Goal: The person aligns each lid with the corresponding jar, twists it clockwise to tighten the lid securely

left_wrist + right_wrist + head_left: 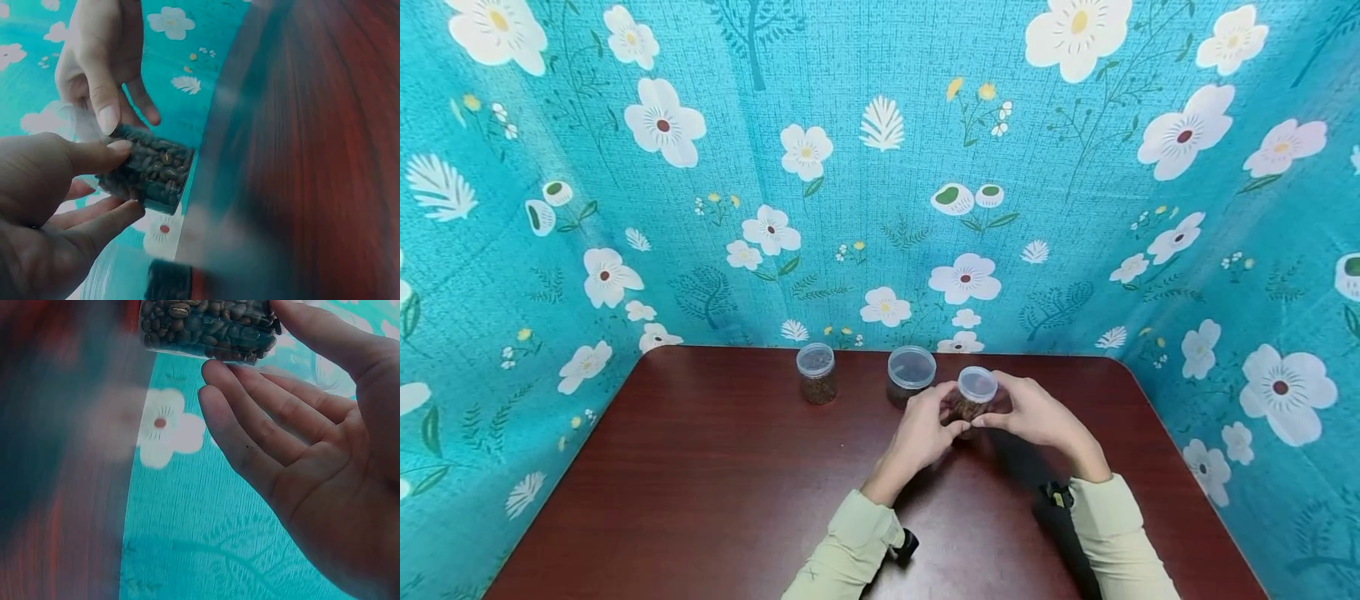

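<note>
A small clear jar of coffee beans (968,408) with a translucent lid (977,384) is between both hands near the back right of the table. My left hand (922,427) grips it from the left, thumb on the near side and fingers beyond. From the right, my right hand (1037,412) holds it between thumb and fingertips. The left wrist view shows dark brown beans in the jar (159,165). In the right wrist view the jar (209,328) lies at the top edge, fingertips against its side. Whether its base touches the table cannot be told.
A wider lidded jar (912,371) with dark contents stands just left of the held one. Farther left is another small lidded jar (817,379). The dark red wooden table (715,467) meets a blue flowered cloth (850,183) at its back and sides.
</note>
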The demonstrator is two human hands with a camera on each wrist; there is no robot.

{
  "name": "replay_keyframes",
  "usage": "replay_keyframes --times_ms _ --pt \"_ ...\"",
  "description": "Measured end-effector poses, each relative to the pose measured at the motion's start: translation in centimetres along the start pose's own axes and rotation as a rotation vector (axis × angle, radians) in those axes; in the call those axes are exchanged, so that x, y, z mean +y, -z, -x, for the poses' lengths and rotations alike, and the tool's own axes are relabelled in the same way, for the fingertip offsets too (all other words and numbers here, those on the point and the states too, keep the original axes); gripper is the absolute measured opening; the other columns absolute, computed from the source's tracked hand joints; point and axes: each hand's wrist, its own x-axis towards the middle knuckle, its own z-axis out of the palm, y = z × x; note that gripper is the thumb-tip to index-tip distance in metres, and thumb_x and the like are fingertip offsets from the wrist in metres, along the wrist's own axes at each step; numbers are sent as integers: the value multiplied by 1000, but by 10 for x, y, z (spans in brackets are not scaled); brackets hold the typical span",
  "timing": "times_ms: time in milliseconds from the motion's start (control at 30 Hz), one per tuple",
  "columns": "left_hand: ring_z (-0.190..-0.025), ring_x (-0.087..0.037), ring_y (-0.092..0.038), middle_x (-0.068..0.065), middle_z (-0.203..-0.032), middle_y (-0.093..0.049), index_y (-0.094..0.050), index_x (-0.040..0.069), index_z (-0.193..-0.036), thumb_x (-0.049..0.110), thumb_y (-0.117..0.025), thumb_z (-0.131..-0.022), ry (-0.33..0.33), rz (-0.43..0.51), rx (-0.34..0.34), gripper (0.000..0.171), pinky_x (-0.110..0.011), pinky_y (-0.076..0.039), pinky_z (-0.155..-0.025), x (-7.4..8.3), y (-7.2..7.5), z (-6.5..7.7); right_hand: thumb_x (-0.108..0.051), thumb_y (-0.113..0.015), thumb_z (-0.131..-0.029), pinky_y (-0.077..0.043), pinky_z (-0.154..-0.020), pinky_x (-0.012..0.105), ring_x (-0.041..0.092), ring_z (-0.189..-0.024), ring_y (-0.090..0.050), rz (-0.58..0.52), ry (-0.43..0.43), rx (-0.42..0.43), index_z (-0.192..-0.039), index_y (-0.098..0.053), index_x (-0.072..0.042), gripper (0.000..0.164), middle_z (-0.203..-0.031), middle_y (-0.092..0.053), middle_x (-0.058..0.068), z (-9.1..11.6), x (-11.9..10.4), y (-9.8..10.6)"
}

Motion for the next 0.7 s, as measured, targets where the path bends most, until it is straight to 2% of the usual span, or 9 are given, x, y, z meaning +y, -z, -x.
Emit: replay_keyframes --times_ms 67,200,300,433,600,700 --pt "-106 -10 -71 -6 -124 -74 -60 14 -145 11 -81 -92 -22 -64 -2 57 -17 -57 -87 4 -4 -6 -22 -89 -85 -61 -85 32 16 -99 -75 6 -13 14 -135 -62 -9 58 -118 -75 6 0 5 5" --pt "-110 -8 -70 -2 -131 -73 -54 17 -152 16 -78 -96 -14 -97 -39 61 -18 -55 -88 9 -14 -17 -22 -89 -85 -63 -85 37 21 -99 -76 10 -30 34 -134 -63 -8 58 -119 -75 9 0 18 11" --pt "-127 -15 -68 -6 -145 -67 -48 16 -155 23 -76 -99 50 -46 -66 63 -26 -58 -100 10 -22 -23 -21 -88 -86 -64 -83 38 23 -98 -76 7 -40 38 -134 -63 -6 56 -118 -75 12 -1 29 14" --pt "-132 -19 -66 -9 -150 -63 -45 14 -152 30 -73 -100 111 29 -76 61 -31 -57 -105 8 -30 -31 -18 -87 -88 -64 -82 37 24 -98 -76 9 -56 44 -134 -62 -4 55 -118 -74 14 -4 39 16" --pt "-134 -18 -65 -7 -152 -62 -47 16 -153 24 -71 -102 109 61 -72 58 -32 -55 -107 5 -37 -43 -20 -87 -87 -63 -83 41 26 -98 -75 5 -71 80 -133 -63 -2 55 -118 -74 16 -6 49 18" --pt "-136 -19 -63 -9 -151 -62 -49 15 -154 16 -69 -102 100 128 -56 56 -34 -54 -109 4 -43 -50 -22 -87 -88 -63 -83 43 26 -97 -74 15 -83 107 -132 -63 -2 54 -117 -74 16 -7 56 19"
